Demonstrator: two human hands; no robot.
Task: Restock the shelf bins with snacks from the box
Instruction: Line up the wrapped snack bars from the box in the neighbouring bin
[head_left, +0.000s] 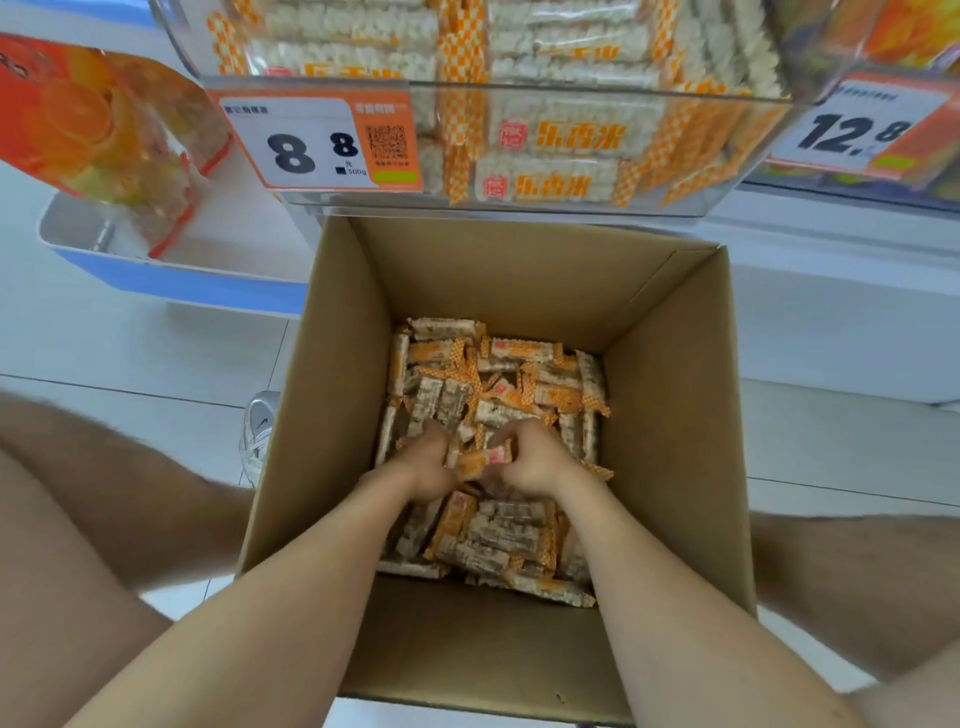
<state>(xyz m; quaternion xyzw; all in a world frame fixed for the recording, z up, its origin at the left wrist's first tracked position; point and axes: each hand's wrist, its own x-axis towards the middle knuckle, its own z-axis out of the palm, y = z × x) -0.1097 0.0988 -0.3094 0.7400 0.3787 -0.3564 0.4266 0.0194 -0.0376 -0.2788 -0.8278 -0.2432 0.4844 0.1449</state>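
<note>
- Rice bar is held low in the box at frame centre, long axis roughly left-right, gripped by left hand and right hand with fingers curled round it.
- Loose bars are piled every way on the floor of the cardboard box; both forearms are hemmed in by its tall walls.
- The box's far edge is overhung at the top by the clear shelf bin; price tag is at upper left and a shoe is beside the left wall.

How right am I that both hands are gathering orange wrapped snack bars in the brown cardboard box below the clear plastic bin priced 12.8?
Nearly: the head view shows the clear plastic bin above the brown cardboard box priced 8.8, not 12.8. The left hand and right hand do gather orange wrapped snack bars.
</note>
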